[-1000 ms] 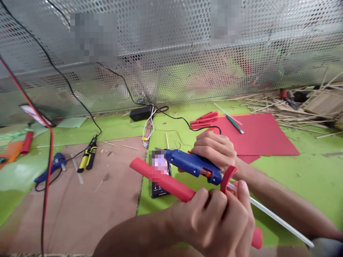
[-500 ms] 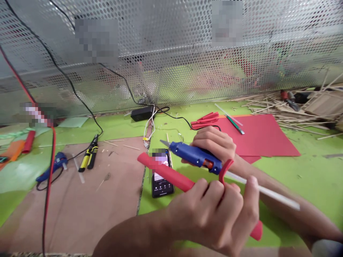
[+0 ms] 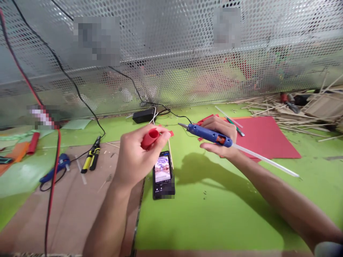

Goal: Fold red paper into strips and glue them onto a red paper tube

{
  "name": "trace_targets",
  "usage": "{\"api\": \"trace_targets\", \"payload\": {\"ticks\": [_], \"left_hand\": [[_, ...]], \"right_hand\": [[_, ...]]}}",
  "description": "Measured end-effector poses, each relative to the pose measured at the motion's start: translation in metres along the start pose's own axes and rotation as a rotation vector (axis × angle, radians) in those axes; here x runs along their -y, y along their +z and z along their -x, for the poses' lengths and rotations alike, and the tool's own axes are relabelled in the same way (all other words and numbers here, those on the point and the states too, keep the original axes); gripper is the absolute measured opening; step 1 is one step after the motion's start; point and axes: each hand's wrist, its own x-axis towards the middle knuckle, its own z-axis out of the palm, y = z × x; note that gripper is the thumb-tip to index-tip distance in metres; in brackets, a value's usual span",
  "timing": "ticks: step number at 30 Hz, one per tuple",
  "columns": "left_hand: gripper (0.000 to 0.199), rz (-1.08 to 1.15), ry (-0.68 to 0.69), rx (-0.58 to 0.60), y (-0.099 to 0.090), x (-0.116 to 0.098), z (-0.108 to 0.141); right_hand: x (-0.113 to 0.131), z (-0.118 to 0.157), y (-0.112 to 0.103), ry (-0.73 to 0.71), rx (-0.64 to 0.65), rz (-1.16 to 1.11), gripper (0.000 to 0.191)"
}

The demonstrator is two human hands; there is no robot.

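Observation:
My left hand [image 3: 136, 153] is wrapped round a red paper tube [image 3: 150, 138], its open end facing me. A small red strip [image 3: 170, 133] shows by my fingertips. To the right, my right hand [image 3: 219, 134] grips a blue glue gun [image 3: 207, 134], its metal nozzle pointing left toward the strip without touching it. A long clear glue stick [image 3: 265, 159] extends from the gun's back. Below and between the hands lies a phone [image 3: 163, 175] with a lit screen, a thin wooden stick beside it.
Red paper sheets [image 3: 268, 137] with a green cutter [image 3: 235, 126] lie at right, before piled wooden sticks [image 3: 270, 107]. Yellow-black pliers [image 3: 91, 155] and another blue glue gun [image 3: 56, 167] lie left. A black adapter [image 3: 144, 115] sits by the perforated metal panel [image 3: 171, 82]. A red-black cable hangs at left.
My left hand has moved left and up, turning the tube end-on. My right hand with the glue gun has shifted right and up, and the two hands are now apart.

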Motion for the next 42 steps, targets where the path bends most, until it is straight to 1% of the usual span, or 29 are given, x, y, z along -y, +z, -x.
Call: {"api": "trace_targets", "payload": {"ticks": [4,7,9,11,14,17,20,26,30,34,38,40,42], "left_hand": [[0.015,0.213,-0.155,0.025,0.005,0.022,-0.006],[0.018,0.387,-0.245,0.106,0.011,0.028,-0.004],[0.019,0.479,-0.281,0.166,0.015,0.028,-0.002],[0.019,0.529,-0.310,0.209,0.018,0.025,-0.001],[0.021,0.578,-0.334,0.266,0.023,0.021,0.000],[0.022,0.633,-0.343,0.310,0.026,0.019,0.000],[0.019,0.665,-0.365,0.310,0.028,0.018,0.001],[0.014,0.667,-0.469,0.324,0.027,0.014,0.002],[0.014,0.672,-0.507,0.325,0.026,0.013,0.002],[0.015,0.660,-0.506,0.301,0.026,0.014,0.002],[0.014,0.623,-0.466,0.254,0.025,0.017,0.001],[0.014,0.608,-0.449,0.236,0.024,0.019,0.000],[0.015,0.600,-0.452,0.234,0.024,0.020,0.000]], "right_hand": [[0.002,0.000,-0.002,0.062,0.017,-0.189,0.061],[0.002,0.003,-0.002,0.168,-0.053,-0.238,0.066],[0.003,0.003,-0.003,0.232,-0.079,-0.213,0.067],[0.004,0.002,-0.005,0.260,-0.072,-0.177,0.067],[0.007,-0.003,-0.006,0.248,-0.083,-0.158,0.067],[0.007,-0.007,-0.006,0.213,-0.096,-0.201,0.064],[0.005,-0.007,-0.007,0.212,-0.097,-0.230,0.063],[0.002,-0.005,-0.008,0.239,-0.088,-0.347,0.059],[0.002,-0.005,-0.011,0.251,-0.083,-0.320,0.060],[0.000,-0.005,-0.013,0.235,-0.048,-0.314,0.052],[-0.001,-0.003,-0.013,0.245,-0.020,-0.330,0.041],[-0.001,-0.001,-0.012,0.258,-0.027,-0.330,0.041],[-0.002,0.001,-0.012,0.264,-0.045,-0.329,0.044]]}}
